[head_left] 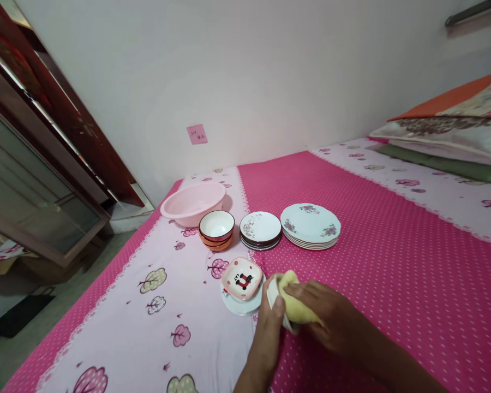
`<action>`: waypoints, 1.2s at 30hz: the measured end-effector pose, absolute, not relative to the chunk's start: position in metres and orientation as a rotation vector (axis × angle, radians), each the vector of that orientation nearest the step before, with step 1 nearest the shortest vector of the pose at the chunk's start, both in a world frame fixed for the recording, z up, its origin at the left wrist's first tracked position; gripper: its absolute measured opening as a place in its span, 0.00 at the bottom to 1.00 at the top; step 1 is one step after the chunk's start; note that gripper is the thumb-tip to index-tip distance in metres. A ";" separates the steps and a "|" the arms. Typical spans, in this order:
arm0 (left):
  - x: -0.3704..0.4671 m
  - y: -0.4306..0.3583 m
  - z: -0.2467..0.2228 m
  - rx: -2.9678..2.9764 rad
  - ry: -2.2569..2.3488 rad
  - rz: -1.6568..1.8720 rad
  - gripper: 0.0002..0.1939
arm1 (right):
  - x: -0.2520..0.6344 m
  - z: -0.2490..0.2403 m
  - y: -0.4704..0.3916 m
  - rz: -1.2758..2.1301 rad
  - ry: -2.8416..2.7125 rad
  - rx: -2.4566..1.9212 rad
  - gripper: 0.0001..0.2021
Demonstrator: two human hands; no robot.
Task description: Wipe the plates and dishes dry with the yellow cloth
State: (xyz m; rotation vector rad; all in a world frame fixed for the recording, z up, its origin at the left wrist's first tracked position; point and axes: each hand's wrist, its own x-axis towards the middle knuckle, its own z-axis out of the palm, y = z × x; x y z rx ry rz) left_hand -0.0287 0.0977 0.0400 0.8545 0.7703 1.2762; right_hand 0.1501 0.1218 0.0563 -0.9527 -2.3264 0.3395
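Nearest: left hand (268, 333) closed round the side of a bowl (273, 295), thumb over the pale rim. Bowl held tipped on its side; its inside and full shape hidden. Right hand (335, 314) grips a yellow cloth (300, 311), fingers pressing it against the bowl. Main risk here: the rim looks smooth and the left hand's hold sits to one side, so a hard push through the cloth could twist the bowl loose. Loose cloth could also come between fingers and rim.

Just left of the left hand: square dish (241, 279) resting off-centre on a round plate (239, 309). A knuckle or a slipping bowl could knock the dish, slide it off, or chip an edge. The bed (393, 262) beneath is probably soft; a press close by could tilt the pair.

Beyond the hands, left to right: stacked bowls (216, 226), stacked small plates (261, 226), stacked large plates (311, 224). Small and large plates close together; a sleeve or forearm reaching over could clip a rim and set them clinking. Bowl stack looks the likeliest to topple, being taller and narrower.

Farthest: pink basin (194, 203), beyond the bowls, near the bed's edge; a shove outward might tip it over.
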 end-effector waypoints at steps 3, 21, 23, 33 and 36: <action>-0.032 0.095 0.048 1.054 0.927 1.220 0.35 | 0.151 0.066 0.118 0.611 -2.253 -1.024 0.29; -0.041 0.089 0.057 1.320 0.878 1.204 0.43 | 0.146 0.056 0.118 2.028 -0.867 -0.848 0.22; -0.043 0.089 0.059 1.323 0.872 1.181 0.43 | 0.146 0.054 0.116 2.021 -0.789 -0.825 0.23; -0.030 0.101 0.049 0.521 0.635 1.244 0.33 | 0.176 0.074 0.138 1.452 -0.628 -1.093 0.16; -0.029 0.102 0.045 0.327 0.609 1.230 0.31 | 0.190 0.075 0.146 1.185 -0.724 -1.205 0.25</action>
